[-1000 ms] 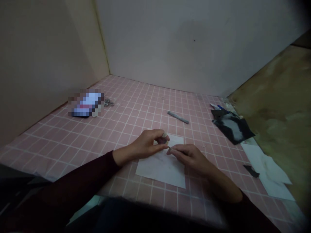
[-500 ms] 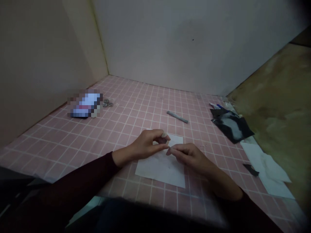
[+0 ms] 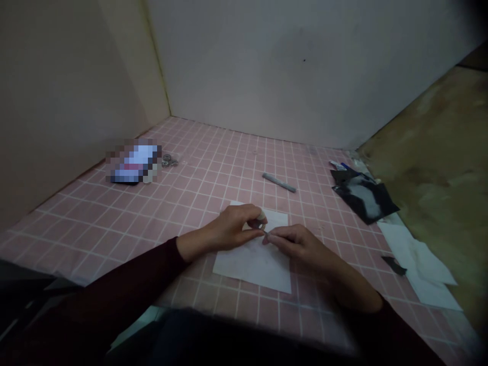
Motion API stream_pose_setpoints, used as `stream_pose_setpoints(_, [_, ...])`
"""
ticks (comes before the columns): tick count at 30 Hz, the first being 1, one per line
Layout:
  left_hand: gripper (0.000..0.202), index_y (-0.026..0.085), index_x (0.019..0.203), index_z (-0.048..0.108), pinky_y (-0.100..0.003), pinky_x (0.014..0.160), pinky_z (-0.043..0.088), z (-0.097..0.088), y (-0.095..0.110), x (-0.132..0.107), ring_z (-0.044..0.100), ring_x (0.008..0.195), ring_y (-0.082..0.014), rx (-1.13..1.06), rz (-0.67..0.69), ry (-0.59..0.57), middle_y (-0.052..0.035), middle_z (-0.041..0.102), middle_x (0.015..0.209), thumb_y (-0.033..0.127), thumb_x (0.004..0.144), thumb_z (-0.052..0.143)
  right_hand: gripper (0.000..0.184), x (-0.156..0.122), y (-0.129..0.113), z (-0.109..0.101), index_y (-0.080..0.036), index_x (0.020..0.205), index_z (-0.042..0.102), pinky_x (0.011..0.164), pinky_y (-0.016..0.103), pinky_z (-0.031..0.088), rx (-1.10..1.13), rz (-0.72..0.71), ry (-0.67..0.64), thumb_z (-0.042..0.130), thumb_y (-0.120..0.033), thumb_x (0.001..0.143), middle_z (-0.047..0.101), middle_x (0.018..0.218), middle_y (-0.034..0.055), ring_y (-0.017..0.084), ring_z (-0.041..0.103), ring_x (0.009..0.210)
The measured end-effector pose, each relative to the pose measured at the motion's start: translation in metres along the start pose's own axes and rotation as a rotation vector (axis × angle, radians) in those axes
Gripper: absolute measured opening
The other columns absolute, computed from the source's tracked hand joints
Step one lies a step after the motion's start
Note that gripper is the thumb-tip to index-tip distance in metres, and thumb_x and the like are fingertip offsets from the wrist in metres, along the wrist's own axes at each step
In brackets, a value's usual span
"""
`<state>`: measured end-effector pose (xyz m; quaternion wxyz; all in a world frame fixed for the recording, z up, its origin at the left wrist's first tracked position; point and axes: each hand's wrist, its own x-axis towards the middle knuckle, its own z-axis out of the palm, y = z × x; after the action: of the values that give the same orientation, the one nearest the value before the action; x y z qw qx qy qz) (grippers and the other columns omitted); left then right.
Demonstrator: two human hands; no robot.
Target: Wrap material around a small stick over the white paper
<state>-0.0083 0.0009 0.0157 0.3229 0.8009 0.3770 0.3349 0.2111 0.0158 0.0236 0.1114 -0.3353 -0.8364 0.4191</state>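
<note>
Your L hand (image 3: 231, 229) is curled at about 9 o'clock of the sheet's centre, fingers closed and gripping a small round piece (image 3: 261, 219), greyish-tan, too dim to tell what it is, just above the sheet's middle. Your R hand (image 3: 301, 246) comes in from 4 o'clock, thumb and index closed to a tight pinch right beside that piece, almost touching your L fingers. A thin sliver may sit in that pinch, but it's too small to tell. Both hands hover over a white paper sheet (image 3: 259, 269) lying on a pink grid-lined mat (image 3: 198, 203). For fine work like this, rest your wrists or heels of the hands on the sheet, hold the L pinch firm, and make only small moves w/ the R fingertips. Light's poor, so tilt the piece toward you to check it. Around you: grey stick (image 3: 279, 182) at 12 o'clock, blurred object (image 3: 133, 161) at 10 w/ small metal bits (image 3: 170, 161) beside it, black-and-white wrapper (image 3: 364, 197) at 2, pen (image 3: 345, 166) past it, white paper scraps (image 3: 421, 269) at 3 w/ a black scrap (image 3: 394, 265) on them.
</note>
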Motion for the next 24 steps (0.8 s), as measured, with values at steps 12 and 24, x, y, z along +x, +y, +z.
stream_pose_setpoints(12, [0.015,0.014,0.09,0.06,-0.023,0.065,0.046,0.003,0.0,0.002,0.059,0.069,-0.0116,-0.147,-0.129,-0.014,-0.001,0.062,0.077,0.025,0.082,0.064,0.03,-0.001,0.0,0.01,-0.016,0.079,0.066,0.06,0.024,0.041,-0.164,-0.026,0.159,0.043,-0.028,0.094,0.061,0.067,0.0026,0.014,0.056,0.062])
stream_pose_setpoints(24, [0.021,0.013,0.09,0.055,-0.026,0.067,0.05,0.007,0.001,0.006,0.061,0.065,-0.0112,-0.668,-0.362,0.07,-0.0004,0.061,0.07,0.028,0.08,0.066,0.026,0.0,0.003,0.015,-0.015,0.106,0.066,0.075,0.031,0.045,-0.277,-0.115,0.409,0.045,-0.024,0.093,0.07,0.099,0.0105,0.02,0.064,0.083])
